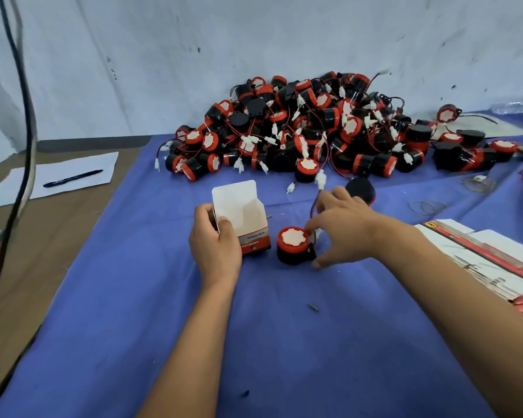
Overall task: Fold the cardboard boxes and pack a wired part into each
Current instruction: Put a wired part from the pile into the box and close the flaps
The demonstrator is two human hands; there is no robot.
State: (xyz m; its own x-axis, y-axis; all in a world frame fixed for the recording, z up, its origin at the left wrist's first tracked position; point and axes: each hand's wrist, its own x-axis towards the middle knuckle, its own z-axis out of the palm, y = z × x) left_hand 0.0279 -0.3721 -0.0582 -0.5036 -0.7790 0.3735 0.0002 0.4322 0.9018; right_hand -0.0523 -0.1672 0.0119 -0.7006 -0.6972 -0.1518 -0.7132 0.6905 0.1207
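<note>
Open box held, wired part at the fingertips

Left hand [215, 245] fingers curl around the upright open box [245, 224]; right hand [338, 227] fingers, spread, touch the red-capped wired part [293, 245] just beside it on the blue cloth [254, 342], its thumb down by the base.

**Even light, soft focus, bent edges**

We are seeing flat, diffuse light casting only faint shadows under the hands on the cloth [284, 342]. Everything is looking slightly soft. The wide lens is bowing the cable [23, 122] and the wall [163, 40] at the edges.
</note>
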